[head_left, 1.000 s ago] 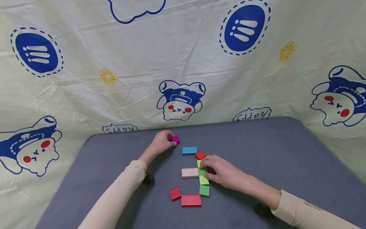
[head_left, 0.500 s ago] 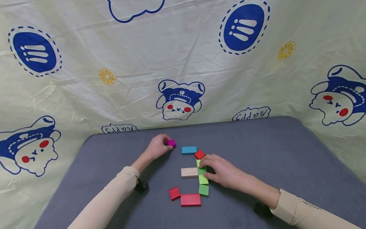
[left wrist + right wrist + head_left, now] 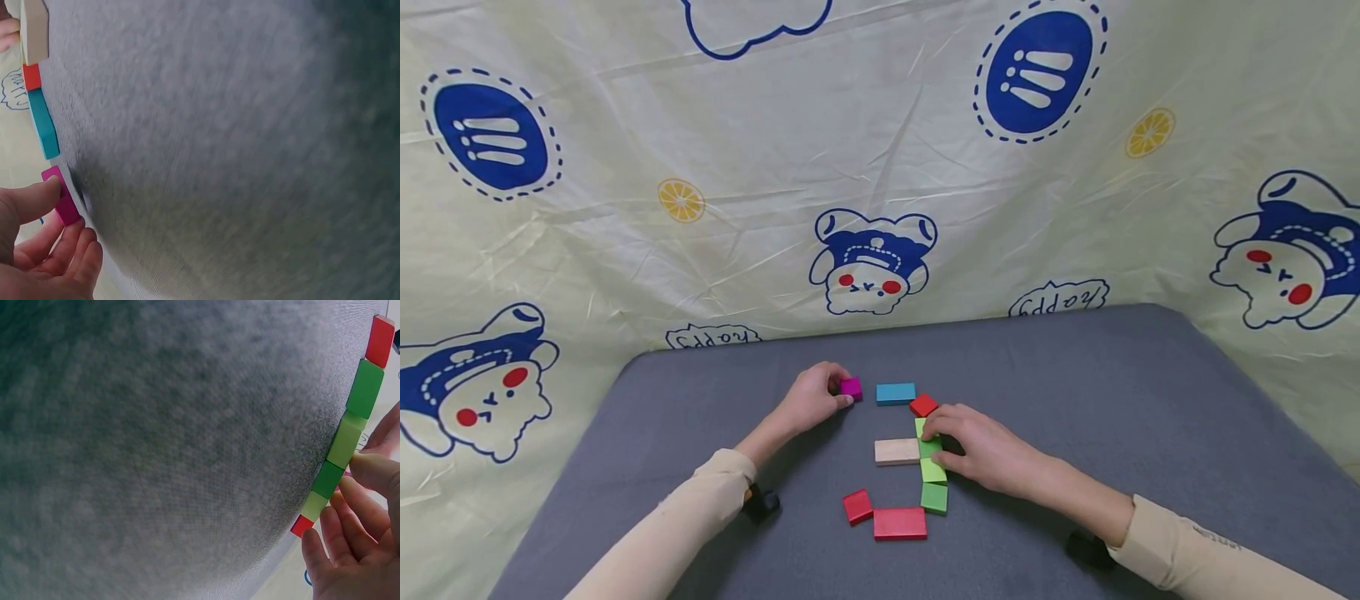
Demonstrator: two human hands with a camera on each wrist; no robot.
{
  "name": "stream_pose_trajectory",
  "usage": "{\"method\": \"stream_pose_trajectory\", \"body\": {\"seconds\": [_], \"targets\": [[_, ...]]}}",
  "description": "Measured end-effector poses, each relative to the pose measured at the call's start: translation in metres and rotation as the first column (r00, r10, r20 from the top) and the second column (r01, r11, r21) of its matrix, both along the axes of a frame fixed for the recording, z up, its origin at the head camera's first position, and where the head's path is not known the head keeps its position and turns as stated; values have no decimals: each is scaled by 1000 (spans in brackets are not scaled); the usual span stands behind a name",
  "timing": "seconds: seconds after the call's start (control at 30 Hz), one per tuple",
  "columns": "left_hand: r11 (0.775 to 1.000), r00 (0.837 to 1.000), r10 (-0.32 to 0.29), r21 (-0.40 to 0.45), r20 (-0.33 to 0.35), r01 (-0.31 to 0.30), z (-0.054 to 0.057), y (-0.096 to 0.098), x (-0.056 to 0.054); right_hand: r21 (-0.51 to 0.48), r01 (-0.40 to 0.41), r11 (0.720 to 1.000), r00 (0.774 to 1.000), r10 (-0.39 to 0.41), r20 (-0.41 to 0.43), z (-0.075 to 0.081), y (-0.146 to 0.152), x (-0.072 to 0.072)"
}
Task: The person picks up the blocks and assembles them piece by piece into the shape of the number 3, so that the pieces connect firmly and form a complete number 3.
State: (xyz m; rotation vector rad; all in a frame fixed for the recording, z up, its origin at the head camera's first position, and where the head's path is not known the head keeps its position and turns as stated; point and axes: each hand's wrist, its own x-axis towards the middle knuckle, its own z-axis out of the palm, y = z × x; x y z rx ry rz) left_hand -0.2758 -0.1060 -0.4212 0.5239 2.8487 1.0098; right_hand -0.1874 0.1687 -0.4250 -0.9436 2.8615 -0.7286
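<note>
My left hand [image 3: 812, 398] pinches a small magenta block [image 3: 852, 388] between thumb and fingers. In the left wrist view the thumb lies on one side of that block, the fingertips below it. A short gap separates it from the left end of a blue rectangular block [image 3: 896, 394]. My right hand [image 3: 988, 446] rests against a column of green blocks, its thumb at a light green block [image 3: 934, 472] and its index finger near the upper light green block [image 3: 919, 427]. Between them sits a darker green block [image 3: 929, 449]. A small red block [image 3: 923, 405] lies at the column's top.
A pale wooden block [image 3: 897, 452] extends left from the column. Lower down are another green block [image 3: 934, 498], a long red block [image 3: 900, 524] and a tilted red block [image 3: 857, 507]. All lie on a grey cloth-covered table [image 3: 1075, 375]; a printed curtain [image 3: 760, 167] hangs behind.
My left hand has brought the magenta block left and toward me, level with the blue block's left end. The right hand stays in place on the green column.
</note>
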Motion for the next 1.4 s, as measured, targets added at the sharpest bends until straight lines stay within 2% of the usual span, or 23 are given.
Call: {"method": "stream_pose_trajectory", "body": {"seconds": [0.4,0.7,0.97,1.4], "targets": [[1000,1000,0,-18,-19,-1,-6,4,7,-4,5,1000,1000,-5,22,-1,0,-1],[1000,999,-4,5,-33,4,-6,6,13,-1,4,1000,1000,-4,21,-1,0,-1],[1000,999,17,-9,-34,-18,-10,9,12,-4,6,1000,1000,-6,30,0,0,0],[1000,999,26,-6,-41,-26,-11,12,15,-13,4,1000,999,-3,39,2,0,0]]}}
